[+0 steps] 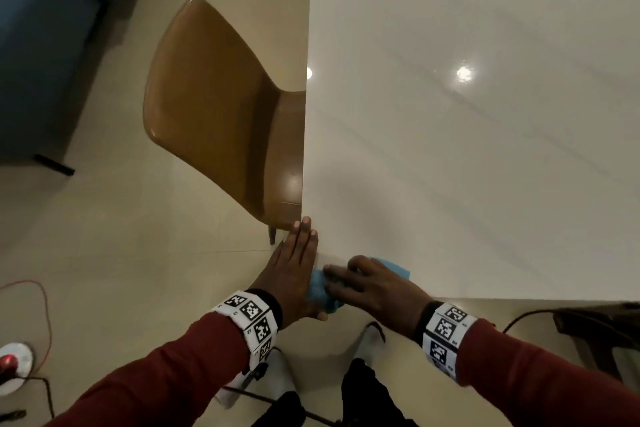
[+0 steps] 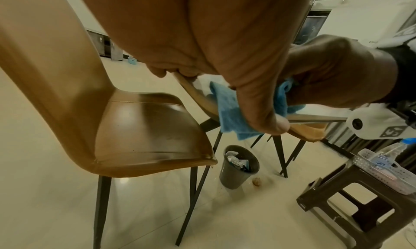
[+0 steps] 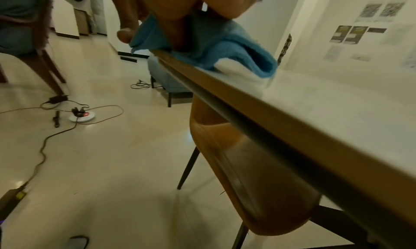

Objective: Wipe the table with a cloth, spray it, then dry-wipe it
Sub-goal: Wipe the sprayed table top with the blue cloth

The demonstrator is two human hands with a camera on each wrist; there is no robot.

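The blue cloth [image 1: 322, 288] sits at the desk [image 1: 467, 149] corner, half overhanging; right hand [image 1: 374, 284] presses it with relaxed fingers, left hand [image 1: 294, 274] flat, cupped below the edge; crumbs could miss the palm and fall

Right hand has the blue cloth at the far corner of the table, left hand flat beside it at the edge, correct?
Not the far corner: the head view shows the right hand pressing the blue cloth at the table's near-left corner. The left hand is flat beside it.
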